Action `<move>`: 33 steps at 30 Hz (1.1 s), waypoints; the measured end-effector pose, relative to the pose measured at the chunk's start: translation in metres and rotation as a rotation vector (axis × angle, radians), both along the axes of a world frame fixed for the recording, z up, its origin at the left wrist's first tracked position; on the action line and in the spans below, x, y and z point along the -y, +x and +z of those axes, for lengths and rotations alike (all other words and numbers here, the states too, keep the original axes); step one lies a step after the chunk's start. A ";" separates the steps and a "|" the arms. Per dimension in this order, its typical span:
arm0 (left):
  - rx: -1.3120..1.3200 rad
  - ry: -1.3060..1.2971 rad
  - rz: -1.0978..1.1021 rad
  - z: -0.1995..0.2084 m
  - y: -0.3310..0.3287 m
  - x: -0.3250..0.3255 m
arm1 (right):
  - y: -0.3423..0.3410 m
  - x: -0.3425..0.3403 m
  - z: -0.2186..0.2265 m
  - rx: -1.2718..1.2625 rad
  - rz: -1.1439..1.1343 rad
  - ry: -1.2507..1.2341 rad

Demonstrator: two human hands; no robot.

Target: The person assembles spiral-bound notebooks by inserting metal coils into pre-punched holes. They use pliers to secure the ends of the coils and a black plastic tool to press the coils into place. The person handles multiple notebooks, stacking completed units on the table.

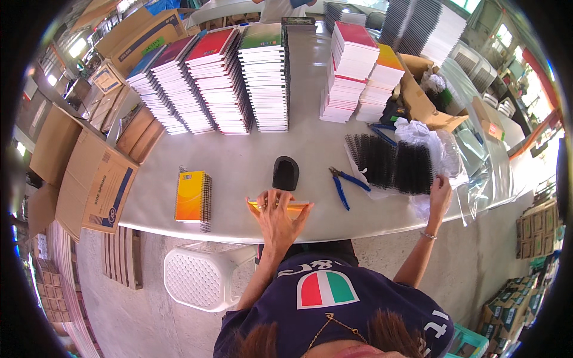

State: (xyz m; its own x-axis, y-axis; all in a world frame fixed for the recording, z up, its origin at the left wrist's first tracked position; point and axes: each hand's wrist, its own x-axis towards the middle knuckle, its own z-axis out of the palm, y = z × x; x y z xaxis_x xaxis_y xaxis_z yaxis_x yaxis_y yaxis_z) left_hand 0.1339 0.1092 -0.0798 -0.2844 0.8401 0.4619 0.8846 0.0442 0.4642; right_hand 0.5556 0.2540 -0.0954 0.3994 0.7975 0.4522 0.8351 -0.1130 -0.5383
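Note:
My left hand (278, 218) grips a yellow-orange notebook (296, 206) standing on edge near the table's front, fingers over its top and thumb at its right end. My right hand (440, 194) reaches to the right end of a pile of black spiral binding coils (391, 164), its fingers curled at the pile's edge; what they pinch is too small to make out. Just beyond the notebook stands a black hollow piece with a rounded top (285, 173). Blue-handled cutting pliers (343, 184) lie left of the coils. A bound yellow notebook (192, 197) with a spiral lies at the left.
Tall stacks of spiral-bound notebooks (262, 83) line the back left. Stacks of unbound red-covered books (349, 71) and yellow-covered books (382, 77) stand back right, beside an open carton (427, 101). Cardboard boxes (98, 179) flank the table's left edge. A white stool (200, 277) stands below.

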 end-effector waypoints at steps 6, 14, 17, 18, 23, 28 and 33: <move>0.013 0.006 -0.006 0.002 0.000 -0.002 | -0.027 0.015 0.054 -0.809 0.359 0.335; 0.048 0.005 0.005 0.002 0.002 -0.001 | -0.152 0.036 0.093 -0.935 0.918 0.119; 0.066 -0.002 -0.007 0.004 0.001 -0.003 | -0.196 0.046 0.086 -0.811 1.101 -0.273; 0.070 -0.002 -0.013 0.005 0.000 -0.004 | -0.210 0.051 0.079 -0.713 1.099 -0.329; 0.101 0.015 -0.086 0.009 -0.003 -0.003 | -0.250 0.063 0.056 -0.300 1.229 -0.265; 0.100 0.017 -0.144 0.006 -0.010 -0.003 | -0.256 0.067 0.047 -0.113 1.261 -0.244; 0.092 -0.012 -0.179 0.011 -0.012 -0.002 | -0.254 0.067 0.047 -0.173 1.295 -0.272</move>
